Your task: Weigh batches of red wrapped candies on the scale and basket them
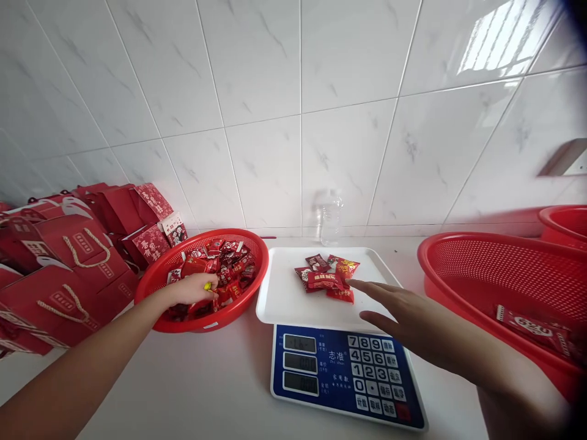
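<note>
My left hand (195, 288) reaches into a small red basket (250, 284) full of red wrapped candies (229, 266); its fingers are curled on something yellow that I cannot make out. My right hand (403, 315) hovers over the right front of the white tray (284, 296) of an electronic scale (346, 373), fingers stretched out and holding nothing. A small pile of red candy packets (328, 278) lies on the tray, just left of my right fingertips.
Red gift bags (68, 269) with rope handles are stacked at the left against the tiled wall. A large red basket (463, 269) with a few packets stands at the right, another red basin behind it. A clear plastic bottle (331, 217) stands by the wall.
</note>
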